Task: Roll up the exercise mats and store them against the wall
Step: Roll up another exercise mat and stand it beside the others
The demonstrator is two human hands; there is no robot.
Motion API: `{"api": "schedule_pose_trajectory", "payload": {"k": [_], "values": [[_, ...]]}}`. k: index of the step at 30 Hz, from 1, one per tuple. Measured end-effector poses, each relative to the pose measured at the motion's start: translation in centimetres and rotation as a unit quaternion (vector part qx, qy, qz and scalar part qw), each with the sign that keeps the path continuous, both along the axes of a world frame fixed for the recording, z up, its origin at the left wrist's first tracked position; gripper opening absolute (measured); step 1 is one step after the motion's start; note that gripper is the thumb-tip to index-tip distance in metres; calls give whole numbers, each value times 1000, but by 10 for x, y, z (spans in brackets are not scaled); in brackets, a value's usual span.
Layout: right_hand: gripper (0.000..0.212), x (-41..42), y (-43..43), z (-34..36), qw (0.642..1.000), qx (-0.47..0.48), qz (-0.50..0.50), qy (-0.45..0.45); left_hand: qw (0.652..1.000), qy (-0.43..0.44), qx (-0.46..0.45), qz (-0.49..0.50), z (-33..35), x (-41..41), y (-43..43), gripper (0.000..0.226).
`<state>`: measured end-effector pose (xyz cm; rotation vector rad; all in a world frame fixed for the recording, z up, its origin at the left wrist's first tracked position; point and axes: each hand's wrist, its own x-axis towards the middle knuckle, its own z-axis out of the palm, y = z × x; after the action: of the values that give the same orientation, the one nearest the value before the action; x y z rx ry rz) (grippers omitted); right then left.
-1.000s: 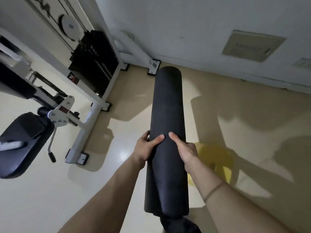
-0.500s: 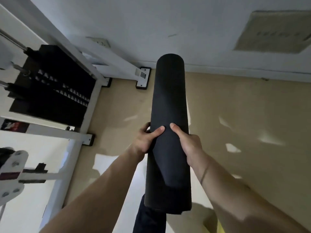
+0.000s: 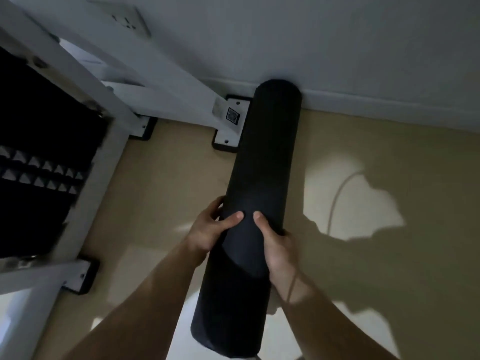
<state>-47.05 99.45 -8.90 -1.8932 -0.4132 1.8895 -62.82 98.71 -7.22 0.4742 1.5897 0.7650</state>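
Rolled black mat [image 3: 262, 178], a long dark tube, held out lengthwise in the middle of the view, far end reaching the foot of the wall [image 3: 337, 48] at the baseboard; actual contact with the wall impossible to tell. Near end hanging low at the bottom edge of the frame, above the floor. A loose outer edge of the roll visible as a slanted seam just below the hands.

Left hand [image 3: 207, 232] wrapped around the left side of the roll, thumb lying across the top, fingers curled underneath. Right hand [image 3: 276, 245] wrapped around the right side, thumb also on top, tip nearly meeting the other thumb. Both a closed grip pressing on the mat from opposite sides. Bare forearms entering from the bottom of the frame, a thin band at the right wrist.

Just beside the far end of the roll, on its left, a white metal foot plate [image 3: 228, 126] of a gym machine, black-edged, flat on the floor. White frame bars [image 3: 145, 74] slanting up and left from it. Black weight stack [image 3: 39, 157] inside the frame at far left. Beige floor [image 3: 389, 268], dim, with pale patches of light. Wall socket [image 3: 127, 19] high on the wall, upper left.
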Motion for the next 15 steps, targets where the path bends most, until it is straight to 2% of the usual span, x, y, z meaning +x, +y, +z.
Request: {"api": "schedule_pose_trajectory", "payload": {"k": [3,5,7,10,13,15], "values": [[49,-25,10,-34,999,8,39,-26,999,44,-5,1,-37,-24,-1,69],[59,-29,14,-42,997,8,75,-32,995,92,-17,-20,-47,-32,-2,79],[70,-22,18,-37,992,4,125,-35,983,170,-38,-54,-41,-29,-2,74],[76,11,21,-4,976,9,192,-106,939,323,-58,-99,3,-3,-9,65],[65,54,14,59,954,29,230,-188,929,329,-82,-145,74,32,-33,52],[60,85,2,109,944,33,244,-222,928,307,-93,-192,124,52,-53,57]]}}
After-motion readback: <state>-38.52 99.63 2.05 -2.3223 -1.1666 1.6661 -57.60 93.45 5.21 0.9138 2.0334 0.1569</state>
